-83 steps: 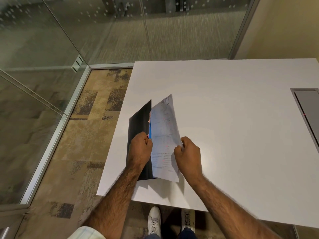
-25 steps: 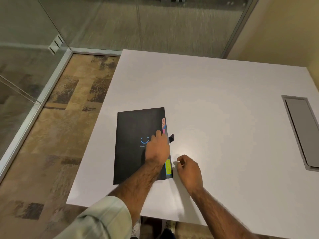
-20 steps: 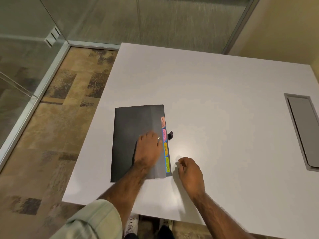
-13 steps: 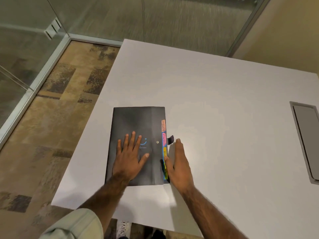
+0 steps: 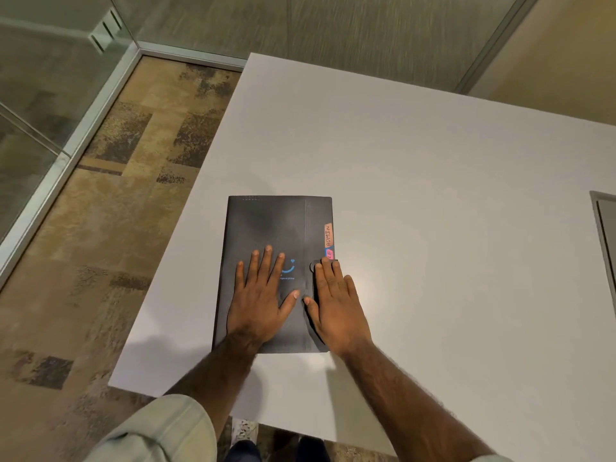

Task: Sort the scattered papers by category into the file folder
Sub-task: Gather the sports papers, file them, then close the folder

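The black file folder [image 5: 266, 225] is now shut near the front left corner of the white table [image 5: 416, 161], the paper is out of sight, and the left hand [image 5: 258, 301] and right hand [image 5: 336, 305] press flat on it side by side, so the sorting looks done.

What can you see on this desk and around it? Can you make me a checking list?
Surface: white table, a grey panel set in near its right side.
Job's things: black file folder lying closed near the front-left corner, coloured tabs at its right edge; no loose papers seen.
Clutter: nothing seen.
Grippers: left hand flat on the folder's cover; right hand flat over its right edge.
Cables: nothing seen.
Surroundings: glass walls, patterned carpet.
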The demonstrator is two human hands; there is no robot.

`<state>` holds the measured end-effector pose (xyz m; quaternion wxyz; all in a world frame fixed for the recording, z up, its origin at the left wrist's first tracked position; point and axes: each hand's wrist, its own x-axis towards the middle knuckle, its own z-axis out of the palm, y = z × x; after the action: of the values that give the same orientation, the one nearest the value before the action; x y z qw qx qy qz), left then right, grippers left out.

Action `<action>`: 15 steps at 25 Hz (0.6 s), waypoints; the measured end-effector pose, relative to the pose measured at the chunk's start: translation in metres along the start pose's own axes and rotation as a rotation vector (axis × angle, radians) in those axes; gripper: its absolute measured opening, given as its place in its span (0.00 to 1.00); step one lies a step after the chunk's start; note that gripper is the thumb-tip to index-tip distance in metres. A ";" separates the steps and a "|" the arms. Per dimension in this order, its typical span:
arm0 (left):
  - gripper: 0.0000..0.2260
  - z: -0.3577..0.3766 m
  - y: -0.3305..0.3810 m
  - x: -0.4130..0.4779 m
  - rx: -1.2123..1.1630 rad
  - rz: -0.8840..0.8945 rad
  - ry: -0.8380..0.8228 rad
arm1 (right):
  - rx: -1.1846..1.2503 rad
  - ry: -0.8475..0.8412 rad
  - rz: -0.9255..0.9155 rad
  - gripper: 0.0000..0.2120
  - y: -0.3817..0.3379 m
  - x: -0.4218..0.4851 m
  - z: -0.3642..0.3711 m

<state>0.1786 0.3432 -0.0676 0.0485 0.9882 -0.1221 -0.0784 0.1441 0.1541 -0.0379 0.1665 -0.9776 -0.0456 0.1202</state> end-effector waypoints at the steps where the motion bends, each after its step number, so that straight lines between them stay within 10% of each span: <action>1: 0.37 0.000 0.000 0.000 0.002 -0.002 0.004 | -0.011 -0.006 0.003 0.32 -0.001 0.000 0.000; 15: 0.38 0.002 0.000 0.001 0.021 -0.001 -0.006 | -0.127 0.001 0.023 0.32 -0.008 -0.001 -0.001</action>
<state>0.1789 0.3426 -0.0694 0.0375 0.9885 -0.1224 -0.0799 0.1430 0.1615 -0.0340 0.1025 -0.9868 -0.0420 0.1185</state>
